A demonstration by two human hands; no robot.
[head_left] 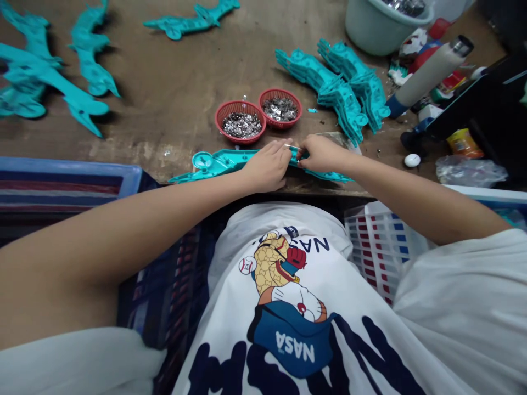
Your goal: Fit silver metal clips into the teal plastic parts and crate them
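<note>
A long teal plastic part (230, 159) lies along the table's front edge, its round boss at the left end. My left hand (267, 165) is closed over its middle, holding it down against the table. Close beside it, my right hand (325, 153) has its fingertips pinched together at the part; what they hold is too small and hidden to make out. A thin pale line shows between the two hands. Just beyond them stand two red baskets, the left basket (217, 123) and the right basket (300, 112), both filled with small shiny metal clips.
Stacked teal parts (329, 82) lie at the back right, with more teal parts (88, 49) at the left. A pale bucket (370, 27), a bottle (432, 71) and a white ball (412, 160) occupy the right side. Plastic crates (132, 178) flank my lap.
</note>
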